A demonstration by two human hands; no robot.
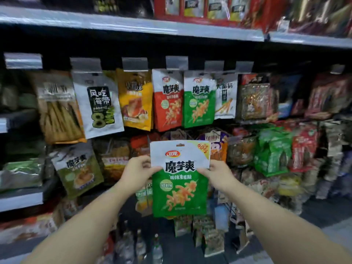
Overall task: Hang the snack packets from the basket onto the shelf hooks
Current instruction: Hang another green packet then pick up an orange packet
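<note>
So we're pinching a green-and-white foil 魔芋爽 packet (180, 178) with left hand (138, 173) and right hand (219, 175), matching hung packet (199, 100) at 12 o'clock.

You stand in a shop aisle: grey metal shelf edges (133, 27) with clear plastic price-tag holders (176, 62). Rows of printed foil snack packets (199, 100) hang from hooks; boxed red goods (198, 6) sit above.
</note>
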